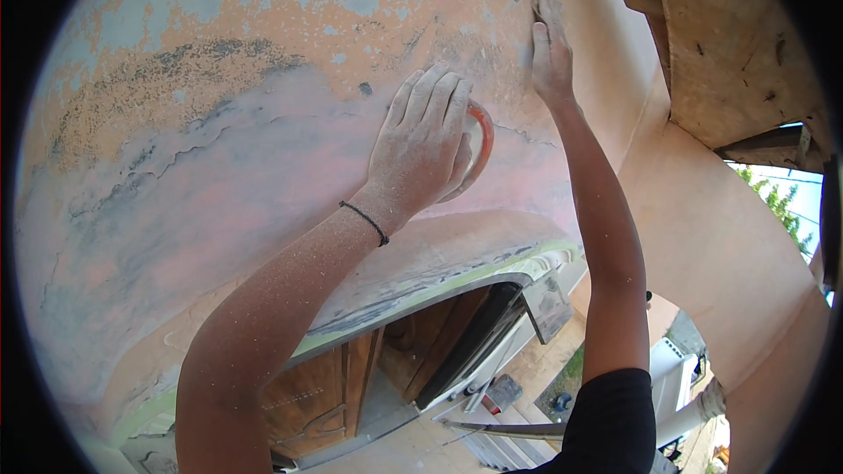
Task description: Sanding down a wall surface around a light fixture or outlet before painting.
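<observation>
My left hand [423,127], coated in pale dust and with a dark cord bracelet [364,223] at its wrist, is against the patchy wall [290,140]. A round, shallow bowl-like thing with an orange-red rim [486,145] shows beside its thumb, and the fingers cover much of the rest. Higher up and to the right, my right hand [553,57] reaches to the wall with its fingers pointing up. A thin dark edge [536,2] shows beside those fingertips; what it belongs to is mostly hidden. Both arms are raised.
The wall has peeling orange and grey-blue paint, cracks and a pinkish smoothed band. Beneath it runs a curved ledge [439,268] over wooden doors [325,395]. Wooden boards [738,35] overhang at upper right. Steps [500,448] and a floor lie far below.
</observation>
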{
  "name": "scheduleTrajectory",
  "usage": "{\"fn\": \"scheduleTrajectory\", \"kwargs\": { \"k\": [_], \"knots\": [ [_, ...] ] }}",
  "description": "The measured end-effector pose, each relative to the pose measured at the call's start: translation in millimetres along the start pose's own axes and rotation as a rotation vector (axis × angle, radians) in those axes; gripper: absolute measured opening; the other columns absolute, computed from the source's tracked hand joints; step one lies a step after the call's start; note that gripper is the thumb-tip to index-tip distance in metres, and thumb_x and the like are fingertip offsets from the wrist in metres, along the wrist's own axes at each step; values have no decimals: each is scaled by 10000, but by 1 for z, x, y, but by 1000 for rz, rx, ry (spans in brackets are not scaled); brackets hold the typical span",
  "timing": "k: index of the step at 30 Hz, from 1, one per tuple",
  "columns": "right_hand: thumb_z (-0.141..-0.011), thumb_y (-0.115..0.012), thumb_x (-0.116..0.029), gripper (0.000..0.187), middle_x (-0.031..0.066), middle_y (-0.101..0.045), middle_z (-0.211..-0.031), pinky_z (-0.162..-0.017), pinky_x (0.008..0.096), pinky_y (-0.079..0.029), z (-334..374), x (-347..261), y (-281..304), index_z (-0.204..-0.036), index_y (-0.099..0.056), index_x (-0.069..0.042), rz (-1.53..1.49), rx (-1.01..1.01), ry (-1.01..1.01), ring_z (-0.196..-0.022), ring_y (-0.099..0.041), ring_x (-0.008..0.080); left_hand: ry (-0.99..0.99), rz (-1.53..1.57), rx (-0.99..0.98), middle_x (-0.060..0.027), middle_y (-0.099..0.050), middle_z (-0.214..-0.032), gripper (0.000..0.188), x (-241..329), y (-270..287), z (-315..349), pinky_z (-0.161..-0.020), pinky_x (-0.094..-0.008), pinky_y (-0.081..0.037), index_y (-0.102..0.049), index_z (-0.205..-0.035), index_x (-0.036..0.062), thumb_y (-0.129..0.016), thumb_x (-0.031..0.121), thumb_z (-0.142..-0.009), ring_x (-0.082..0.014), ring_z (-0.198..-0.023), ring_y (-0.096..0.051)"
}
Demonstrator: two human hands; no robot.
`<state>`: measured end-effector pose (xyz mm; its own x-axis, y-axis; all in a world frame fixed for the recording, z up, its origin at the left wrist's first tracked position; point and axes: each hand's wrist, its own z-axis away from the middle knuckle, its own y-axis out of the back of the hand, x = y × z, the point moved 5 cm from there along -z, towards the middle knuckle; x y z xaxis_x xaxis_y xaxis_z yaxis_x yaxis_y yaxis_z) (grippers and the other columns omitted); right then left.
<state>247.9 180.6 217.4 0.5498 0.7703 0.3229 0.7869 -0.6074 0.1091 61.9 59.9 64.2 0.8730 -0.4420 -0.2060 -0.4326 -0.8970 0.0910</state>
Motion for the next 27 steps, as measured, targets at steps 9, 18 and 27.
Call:
{"fn": "scheduleTrajectory", "kwargs": {
  "k": [9, 18, 27],
  "knots": [
    [-1087, -366, -238, 527, 216, -390, -1631, -1252, 395, -256, 12, 21, -22, -1540, -432, 22, 39, 126, -212, -1531, -325, 372, 14, -31, -1, -164, -523, -1398, 634, -5, -4, 1, -1199, -495, -337, -506, -1400, 2, -728, 215, -846, -343, -1406, -451],
    [-1079, -362, -208, 506, 224, -452, -1584, -1227, 401, -308, 34, 146, 43, -1506, -465, 44, -59, 252, -549, -1475, -409, 366, -17, -30, 8, -161, -524, -1398, 639, 6, -7, -10, -1185, -491, -344, -503, -1411, 7, -729, 229, -856, -343, -1397, -460],
    [-1074, -441, -145, 458, 242, -425, -1597, -1242, 455, -283, 72, 49, 16, -1495, -494, 26, 94, 120, -98, -1496, -368, 433, -26, -63, 23, -154, -524, -1377, 632, 1, 4, -4, -1200, -486, -338, -509, -1392, 0, -712, 224, -837, -335, -1381, -461]
  ]
}}
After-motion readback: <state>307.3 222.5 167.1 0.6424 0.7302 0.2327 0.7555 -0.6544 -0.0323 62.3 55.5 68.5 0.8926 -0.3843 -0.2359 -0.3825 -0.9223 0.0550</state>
